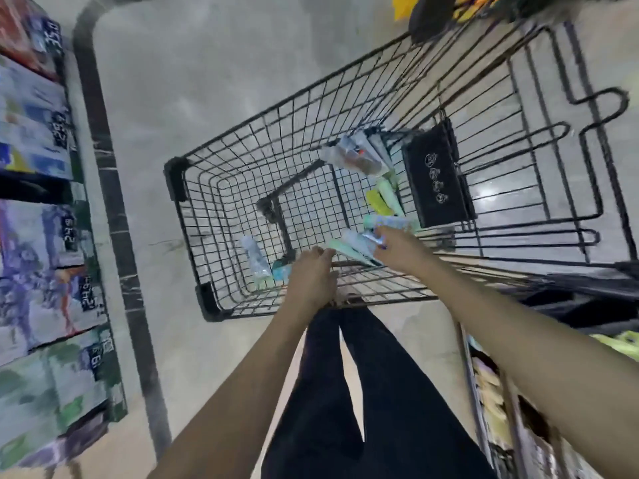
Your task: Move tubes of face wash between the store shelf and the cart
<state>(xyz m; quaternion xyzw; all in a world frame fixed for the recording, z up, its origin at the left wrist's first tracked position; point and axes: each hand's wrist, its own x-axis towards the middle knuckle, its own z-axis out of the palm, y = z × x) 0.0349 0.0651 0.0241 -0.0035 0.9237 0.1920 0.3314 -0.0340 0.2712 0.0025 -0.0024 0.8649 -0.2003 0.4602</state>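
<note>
A black wire cart (193,216) stands on the floor in front of me. Several face wash tubes lie in it: pale green and white ones (352,245), a yellow one (377,202), a light green one (389,193) and a clear packet (356,157) along the right side. A whitish tube (256,259) and a teal item (281,271) lie near the cart's near-left corner. My right hand (394,248) reaches into the cart and grips tubes there. My left hand (311,278) hovers over the near rim, fingertips touching the green tube's end.
A store shelf (45,216) with boxed goods and price tags runs along the left, with a dark rail (114,188) at its foot. The cart's black child-seat flap (435,181) is at the right. Another shelf (494,409) with packets is at the lower right. My dark trousers show below.
</note>
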